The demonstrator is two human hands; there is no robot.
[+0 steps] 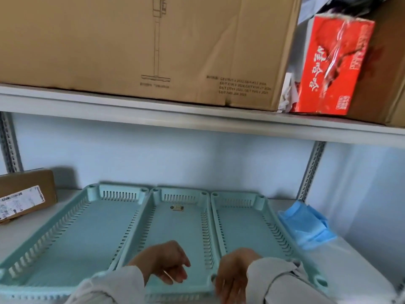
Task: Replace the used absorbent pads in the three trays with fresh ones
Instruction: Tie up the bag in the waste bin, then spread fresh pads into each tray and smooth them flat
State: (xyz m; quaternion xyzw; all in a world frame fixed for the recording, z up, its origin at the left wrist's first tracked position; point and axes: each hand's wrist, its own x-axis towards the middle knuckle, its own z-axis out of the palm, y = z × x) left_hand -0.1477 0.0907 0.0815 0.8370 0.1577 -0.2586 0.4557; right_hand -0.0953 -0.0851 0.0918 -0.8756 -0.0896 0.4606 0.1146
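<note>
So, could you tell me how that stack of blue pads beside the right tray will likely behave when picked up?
The crumpled stack of blue absorbent pads looks thin and creased, so probably floppy and light. Its loosely layered sheets may separate or slide apart when lifted.

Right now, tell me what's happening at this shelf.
A person stands at a shelf with three pale green trays set side by side. The left hand hovers over the middle tray, fingers loosely curled, holding nothing. The right hand is low at the front, between the middle and right trays. Folded blue pads lie right of the trays.
</note>
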